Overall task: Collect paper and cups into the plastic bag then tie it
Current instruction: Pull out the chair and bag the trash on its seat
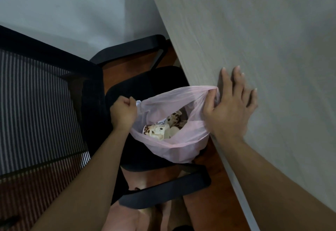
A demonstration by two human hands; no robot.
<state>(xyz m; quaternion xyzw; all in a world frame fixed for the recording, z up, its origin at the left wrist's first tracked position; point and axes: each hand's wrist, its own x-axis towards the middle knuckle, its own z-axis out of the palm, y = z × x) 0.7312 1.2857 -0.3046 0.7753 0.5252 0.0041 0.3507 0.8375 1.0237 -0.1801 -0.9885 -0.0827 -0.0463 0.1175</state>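
Observation:
A thin pink plastic bag (174, 145) hangs open over the black chair seat, beside the table edge. Inside it lie brown-spotted paper cups (157, 130) and a bit of crumpled white paper (161, 121). My left hand (123, 112) is a closed fist gripping the bag's left rim, with a scrap of white paper showing at the knuckles. My right hand (231, 107) pinches the bag's right rim between thumb and palm, while its fingers lie spread flat on the table top.
The grey wood-grain table (263, 30) fills the right side. A black office chair (54, 92) with a mesh back and armrests stands left and below the bag. Brown floor and my bare feet show underneath.

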